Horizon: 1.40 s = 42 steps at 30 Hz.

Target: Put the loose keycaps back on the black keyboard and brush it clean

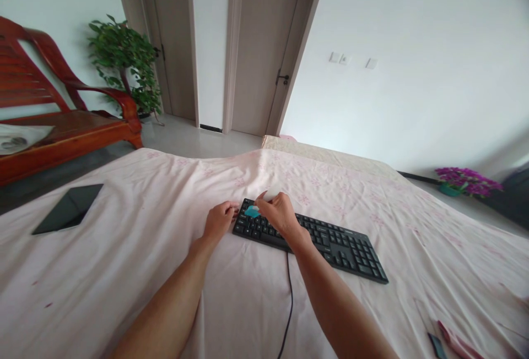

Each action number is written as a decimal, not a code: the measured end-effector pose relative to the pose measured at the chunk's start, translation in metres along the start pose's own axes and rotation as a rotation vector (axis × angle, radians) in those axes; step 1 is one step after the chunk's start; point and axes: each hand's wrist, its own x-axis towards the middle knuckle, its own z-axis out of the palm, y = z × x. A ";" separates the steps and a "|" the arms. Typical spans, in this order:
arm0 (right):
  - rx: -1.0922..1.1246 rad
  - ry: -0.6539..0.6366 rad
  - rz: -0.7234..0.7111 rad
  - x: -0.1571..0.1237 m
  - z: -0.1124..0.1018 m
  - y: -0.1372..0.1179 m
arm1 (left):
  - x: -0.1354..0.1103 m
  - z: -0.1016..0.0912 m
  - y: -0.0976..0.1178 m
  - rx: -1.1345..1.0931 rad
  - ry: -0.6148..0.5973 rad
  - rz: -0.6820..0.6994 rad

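Observation:
A black keyboard (330,240) lies on a pink sheet (136,260), its cable (288,304) trailing toward me. My right hand (279,213) is closed on a small teal and white object (252,211) pressed against the keyboard's left end. My left hand (219,220) rests with curled fingers at the keyboard's left edge, touching it.
A dark tablet (68,208) lies on the sheet at far left. A red wooden bench (61,122) and a green plant (124,61) stand behind it. Purple flowers (467,178) sit on the floor at right. Small dark and pink items (448,343) lie near the lower right corner.

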 end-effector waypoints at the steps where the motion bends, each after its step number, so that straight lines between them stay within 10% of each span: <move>1: 0.060 0.013 0.004 0.003 0.003 -0.001 | 0.000 -0.001 0.000 -0.002 0.001 0.001; 34: 0.143 0.037 -0.021 0.034 0.012 0.011 | 0.000 -0.001 0.006 0.366 0.047 0.157; 42: -0.334 0.138 0.060 0.029 -0.019 0.024 | -0.001 -0.001 0.006 0.372 0.044 0.141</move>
